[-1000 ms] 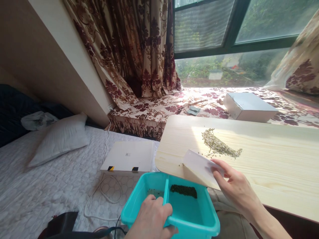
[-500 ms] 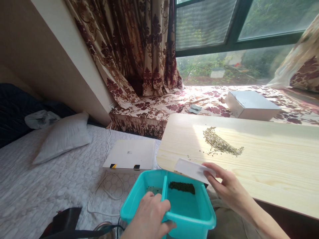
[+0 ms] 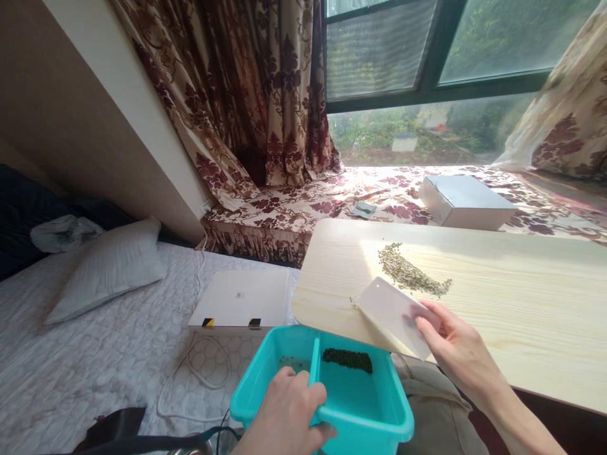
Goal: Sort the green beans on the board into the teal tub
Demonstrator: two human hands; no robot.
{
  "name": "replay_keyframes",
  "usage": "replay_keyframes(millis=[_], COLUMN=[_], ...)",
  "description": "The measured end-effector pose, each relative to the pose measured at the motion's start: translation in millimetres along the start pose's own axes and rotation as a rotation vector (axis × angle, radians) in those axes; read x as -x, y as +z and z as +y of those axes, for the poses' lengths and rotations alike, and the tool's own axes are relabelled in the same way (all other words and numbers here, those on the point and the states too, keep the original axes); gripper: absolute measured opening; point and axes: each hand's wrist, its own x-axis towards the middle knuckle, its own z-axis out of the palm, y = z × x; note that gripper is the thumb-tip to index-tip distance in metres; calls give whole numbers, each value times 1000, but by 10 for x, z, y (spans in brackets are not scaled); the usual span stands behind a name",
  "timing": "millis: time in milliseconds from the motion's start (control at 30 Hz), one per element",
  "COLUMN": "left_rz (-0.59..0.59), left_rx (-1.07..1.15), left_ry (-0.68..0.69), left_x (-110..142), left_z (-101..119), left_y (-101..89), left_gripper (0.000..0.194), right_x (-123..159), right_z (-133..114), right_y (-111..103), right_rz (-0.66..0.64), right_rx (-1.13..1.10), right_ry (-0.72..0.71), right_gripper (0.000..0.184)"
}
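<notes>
My right hand (image 3: 455,341) pinches a flat white plastic scraper (image 3: 391,309), tilted over the wooden tabletop (image 3: 512,303). Just beyond the scraper lies a curved pile of small pale-green seeds or beans (image 3: 410,272), with a few strays left of it. Below the table's near edge sits a turquoise two-part tub (image 3: 353,398). My left hand (image 3: 289,411) is closed round the tub's near rim by the divider. A dark green heap of small grains (image 3: 348,359) lies along the far wall of the right compartment; a few specks show in the left one, partly hidden by my hand.
A white box (image 3: 241,297) lies on the quilted bed (image 3: 118,341), left of the table, with a white cable beside it. Another box (image 3: 467,202) and a small folded cloth (image 3: 364,210) rest on the patterned window seat. A dark strap runs along the bottom left.
My right hand has lifted the scraper from the tub's far edge and moved it right and over the tabletop, toward the pile. My left hand stays on the tub. The view has shifted slightly.
</notes>
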Motion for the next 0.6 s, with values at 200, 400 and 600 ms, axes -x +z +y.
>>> replay_keyframes(millis=[200,400,600], left_rz=[-5,-61,-38], left_rx=[2,9,8], left_ry=[-12,-23,-5], left_x=[-3,-33,-37], left_z=[-6,-3,2], left_y=[1,-5,-15], left_gripper=[29,32,32], right_x=[9,12,43], right_z=[-90,-141,-130], right_y=[61,70,37], right_rz=[-21,-15,12], right_rx=[-5,-2,74], right_ry=[-62,-122,-124], right_gripper=[40,37,37])
